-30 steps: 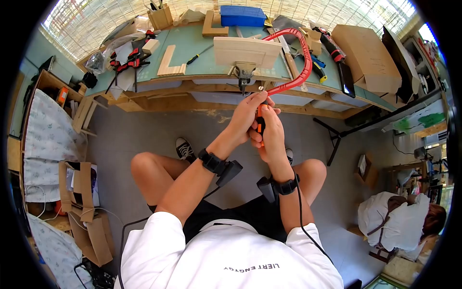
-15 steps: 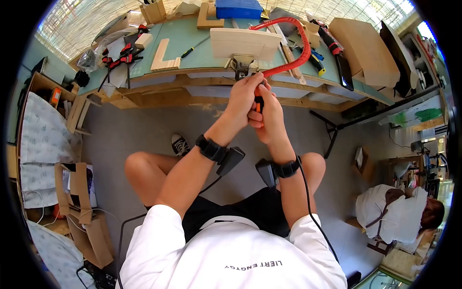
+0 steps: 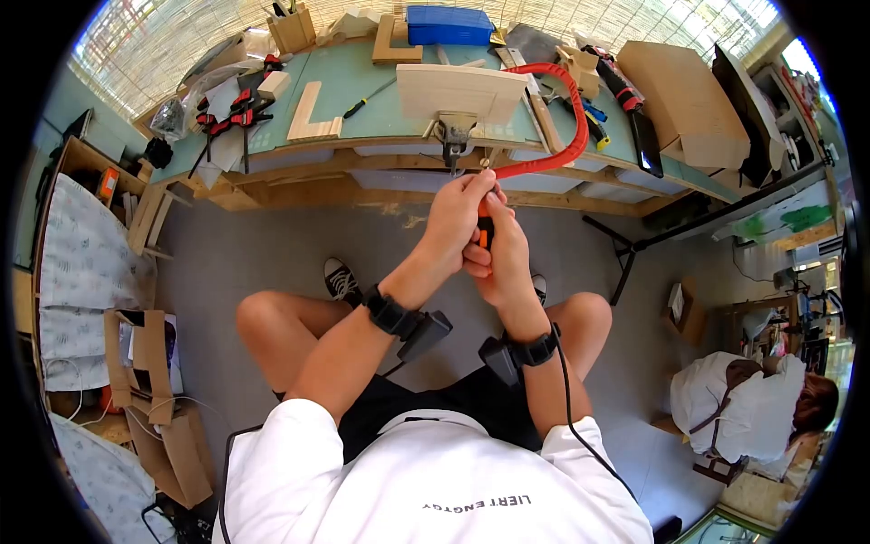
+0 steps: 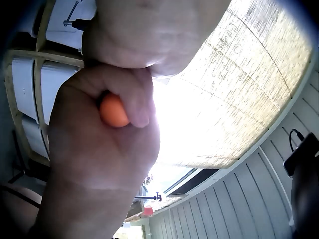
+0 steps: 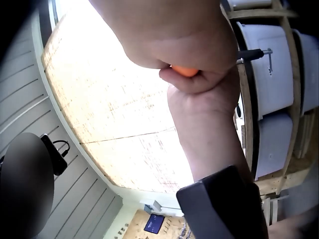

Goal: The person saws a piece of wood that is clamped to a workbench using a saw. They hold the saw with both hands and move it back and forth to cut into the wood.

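Observation:
Both hands grip the orange and black handle (image 3: 486, 234) of a fretsaw with a deep red bowed frame (image 3: 581, 109). My left hand (image 3: 451, 222) sits at the top of the handle, while my right hand (image 3: 509, 254) wraps it from the other side. The handle's rounded orange end (image 4: 114, 110) pokes out of the right fist in the left wrist view. Ahead of the hands, a pale wooden board (image 3: 458, 91) is held at the bench's front edge by a dark metal clamp (image 3: 455, 136). The red frame curves round the board's right side; its far end is hidden behind the board.
On the green bench (image 3: 367, 77) lie an L-shaped wood piece (image 3: 313, 118), a screwdriver (image 3: 362, 102), red and black clamps (image 3: 237, 116) and a blue box (image 3: 449, 25). A cardboard box (image 3: 684, 104) stands right. Another person (image 3: 739, 403) sits behind, lower right.
Both hands pushed the fretsaw forward toward the bench by half a second ago, then drew it back toward the body. The board and clamp keep their place on the bench.

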